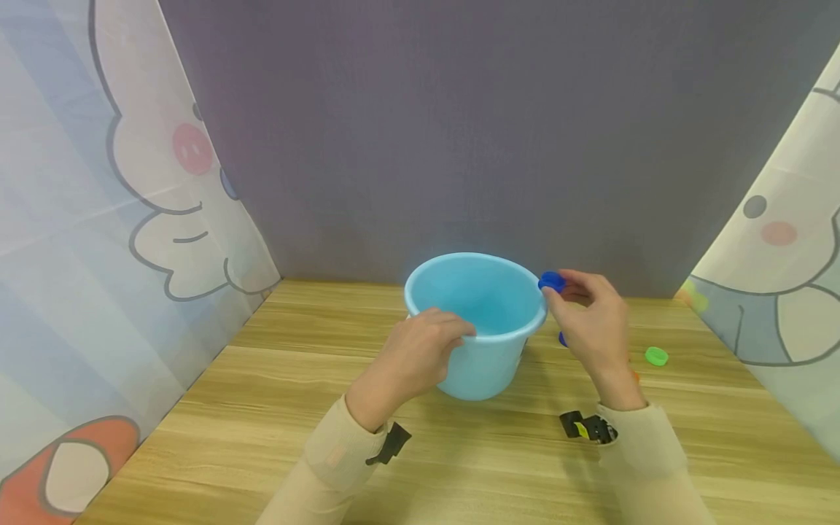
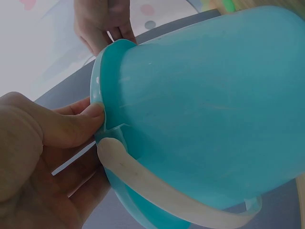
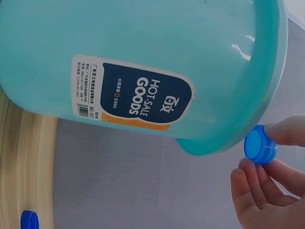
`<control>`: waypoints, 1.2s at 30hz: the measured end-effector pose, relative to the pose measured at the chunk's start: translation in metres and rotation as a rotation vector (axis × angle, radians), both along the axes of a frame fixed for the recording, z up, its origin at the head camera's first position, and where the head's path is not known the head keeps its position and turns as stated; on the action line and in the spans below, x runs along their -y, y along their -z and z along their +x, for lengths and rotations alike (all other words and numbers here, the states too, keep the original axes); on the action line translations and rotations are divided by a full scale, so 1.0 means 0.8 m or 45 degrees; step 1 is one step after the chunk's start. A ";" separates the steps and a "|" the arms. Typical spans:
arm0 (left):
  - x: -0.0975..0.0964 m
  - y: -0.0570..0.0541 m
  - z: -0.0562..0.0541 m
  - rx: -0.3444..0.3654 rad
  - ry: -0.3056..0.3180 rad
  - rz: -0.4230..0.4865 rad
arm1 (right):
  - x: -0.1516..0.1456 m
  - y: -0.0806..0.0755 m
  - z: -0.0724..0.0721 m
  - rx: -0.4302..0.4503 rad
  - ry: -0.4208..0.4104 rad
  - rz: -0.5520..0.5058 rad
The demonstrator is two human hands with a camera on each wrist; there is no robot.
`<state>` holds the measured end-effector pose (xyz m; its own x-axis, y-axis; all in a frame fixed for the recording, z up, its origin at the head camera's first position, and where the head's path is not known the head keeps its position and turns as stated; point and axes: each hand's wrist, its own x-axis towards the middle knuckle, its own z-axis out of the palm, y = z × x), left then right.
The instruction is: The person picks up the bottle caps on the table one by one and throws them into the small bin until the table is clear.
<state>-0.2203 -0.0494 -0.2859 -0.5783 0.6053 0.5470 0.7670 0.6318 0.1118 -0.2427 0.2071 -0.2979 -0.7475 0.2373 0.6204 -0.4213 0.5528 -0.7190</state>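
A light blue bucket (image 1: 482, 364) stands on the wooden table, its mouth facing up. My left hand (image 1: 420, 350) grips the near left part of its rim, with the thumb outside, as the left wrist view shows. The bucket's white handle (image 2: 167, 193) hangs down along its side. Between thumb and fingertips my right hand (image 1: 593, 317) pinches a blue bottle cap (image 3: 260, 144), held right beside the bucket's right rim. A printed label (image 3: 133, 93) is stuck on the bucket's outer wall.
On the table (image 1: 275, 408), right of the bucket, lie a green cap (image 1: 656, 356), another blue cap (image 3: 29, 220) and an orange piece (image 1: 635, 376) partly hidden by the right wrist. A grey panel (image 1: 433, 146) rises behind, with printed curtains (image 1: 52, 240) at both sides.
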 end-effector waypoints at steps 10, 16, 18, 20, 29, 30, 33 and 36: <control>0.000 0.000 0.000 0.000 0.008 -0.005 | 0.009 0.000 -0.001 -0.093 -0.022 0.019; 0.000 0.000 -0.001 -0.002 0.015 -0.001 | 0.011 0.000 0.001 -0.089 -0.049 0.019; 0.000 0.000 -0.001 0.004 0.015 -0.002 | 0.012 0.000 0.001 -0.087 -0.055 0.021; 0.000 0.000 -0.001 0.005 0.015 -0.003 | 0.012 0.000 0.001 -0.092 -0.061 0.023; 0.000 -0.002 0.000 0.001 -0.004 -0.020 | 0.018 -0.003 0.003 -0.068 -0.100 -0.007; 0.000 -0.002 0.000 0.001 -0.005 -0.021 | 0.019 -0.003 0.003 -0.068 -0.105 -0.007; 0.000 -0.002 0.000 0.007 -0.004 -0.016 | 0.021 -0.002 0.003 -0.076 -0.106 0.001; 0.000 -0.002 0.000 0.004 -0.003 -0.019 | 0.023 -0.002 0.003 -0.082 -0.105 0.018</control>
<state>-0.2201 -0.0495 -0.2847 -0.5812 0.6123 0.5359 0.7654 0.6351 0.1044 -0.2404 0.1883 -0.2965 -0.7226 0.1676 0.6706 -0.5107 0.5243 -0.6814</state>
